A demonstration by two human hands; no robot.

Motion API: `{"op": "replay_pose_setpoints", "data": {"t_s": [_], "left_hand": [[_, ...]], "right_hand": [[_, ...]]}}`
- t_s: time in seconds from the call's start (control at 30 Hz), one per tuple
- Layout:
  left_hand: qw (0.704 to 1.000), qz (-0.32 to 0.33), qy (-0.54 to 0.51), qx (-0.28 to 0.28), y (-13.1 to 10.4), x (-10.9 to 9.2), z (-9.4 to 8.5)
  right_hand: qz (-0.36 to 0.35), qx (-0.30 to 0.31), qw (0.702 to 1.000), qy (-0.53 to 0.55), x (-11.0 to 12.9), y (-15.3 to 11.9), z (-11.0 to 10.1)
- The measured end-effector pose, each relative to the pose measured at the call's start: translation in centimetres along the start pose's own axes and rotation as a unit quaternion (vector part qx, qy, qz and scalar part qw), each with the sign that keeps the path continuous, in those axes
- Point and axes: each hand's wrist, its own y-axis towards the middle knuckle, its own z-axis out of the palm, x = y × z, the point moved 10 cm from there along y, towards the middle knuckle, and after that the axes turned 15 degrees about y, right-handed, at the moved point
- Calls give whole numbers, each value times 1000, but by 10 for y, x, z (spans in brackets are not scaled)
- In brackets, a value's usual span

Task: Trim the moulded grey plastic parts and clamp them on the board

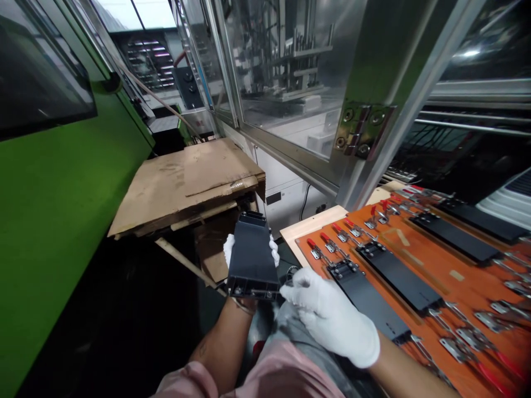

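A dark rectangular plastic part, long and flat with small bosses along its near end, is held up in front of my body. My left hand, in a white glove, grips it from beneath, with fingertips showing at both long sides. At the part's near right corner is my right hand, also gloved in white. Its thumb and fingers are pinched together; whatever they hold, if anything, is too small to make out.
On the right, an orange fixture board carries several similar dark panels and red-handled toggle clamps. Ahead stands a table topped with cardboard. A green machine rises at left, and a metal-framed glass door stands ahead right.
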Motion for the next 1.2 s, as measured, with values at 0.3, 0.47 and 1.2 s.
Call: {"op": "replay_pose_setpoints", "data": {"t_s": [0.3, 0.47, 1.2], "left_hand": [[1000, 0, 6, 20, 5, 4, 5], [1000, -4, 17, 24, 8, 7, 3], [998, 33, 48, -7, 24, 17, 3]], "right_hand": [[31, 16, 999, 16, -6, -3, 0], [27, -20, 999, -3, -5, -6, -10], [6, -42, 998, 42, -4, 8, -7]]}}
